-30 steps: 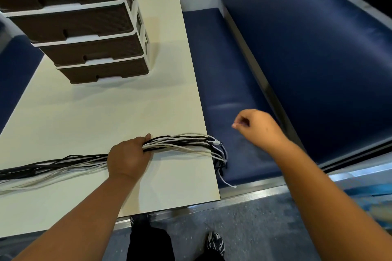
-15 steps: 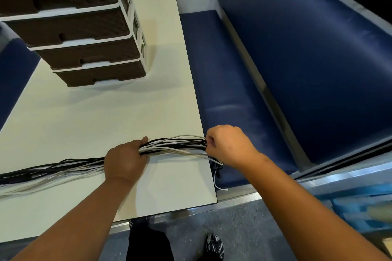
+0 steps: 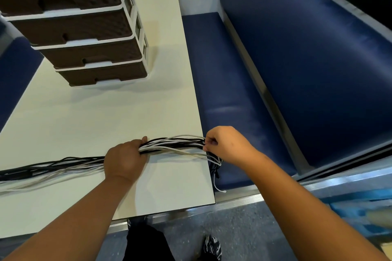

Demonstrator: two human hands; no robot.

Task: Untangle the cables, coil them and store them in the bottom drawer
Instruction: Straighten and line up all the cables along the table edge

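your right hand [image 3: 228, 146] is now pinching the cables [image 3: 174, 146] at the table's [image 3: 106, 116] right edge, no longer hovering over the bench, while your left hand [image 3: 125, 159] is gripping the light, floppy bundle mid-length, so you're wanting hold near the dangling ends.

A broad bare stretch of the desk [image 3: 101, 116] lies between the drawer unit [image 3: 84, 34] at the far side and the cables [image 3: 63, 165] strung across the near part. The closed bottom drawer [image 3: 101, 75] faces this stretch. Right of the desk edge, the blue bench seat [image 3: 229, 91] leaves open room.
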